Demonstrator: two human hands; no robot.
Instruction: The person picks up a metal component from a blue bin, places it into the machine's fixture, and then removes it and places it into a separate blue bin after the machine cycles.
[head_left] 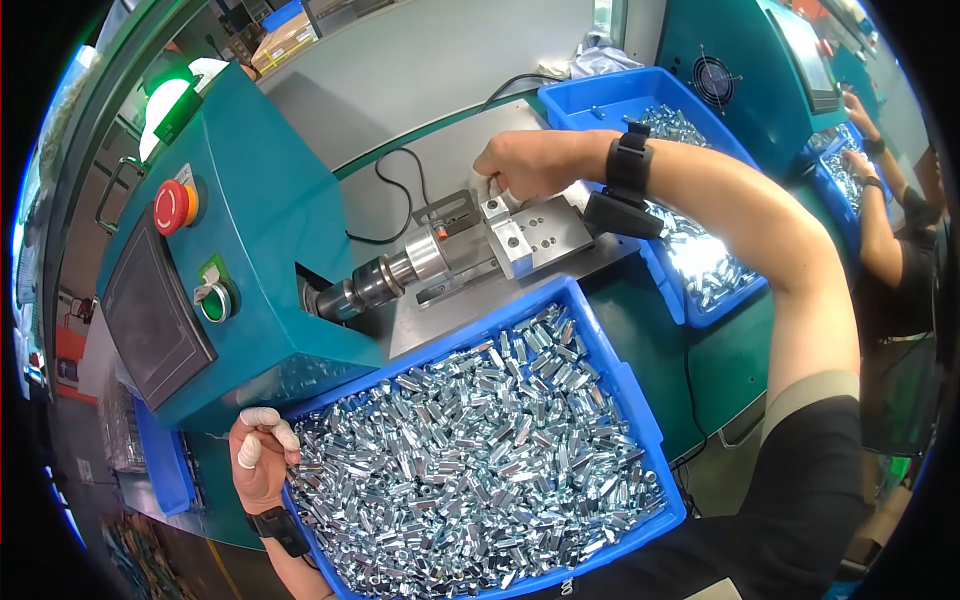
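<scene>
My right hand [540,163] reaches across to the metal fixture [512,245] of the machine. Its fingers are closed at the fixture's far side, and what they grip, if anything, is hidden behind the hand. Left of the fixture is a round steel chuck and spindle [378,283]. My left hand [262,458], with white covers on its fingertips, is beside the left rim of a large blue bin [622,385]. Its fingers are loosely bent and apart, and nothing shows between them. Shiny hexagonal metal sleeves [470,450] heap up inside this bin.
A teal machine housing [255,270] with a red stop button [175,206] and a green button [215,303] rises at left. Another blue bin [600,95] with metal parts stands at back right. A black cable [400,190] loops behind the fixture. Another person [890,210] works at far right.
</scene>
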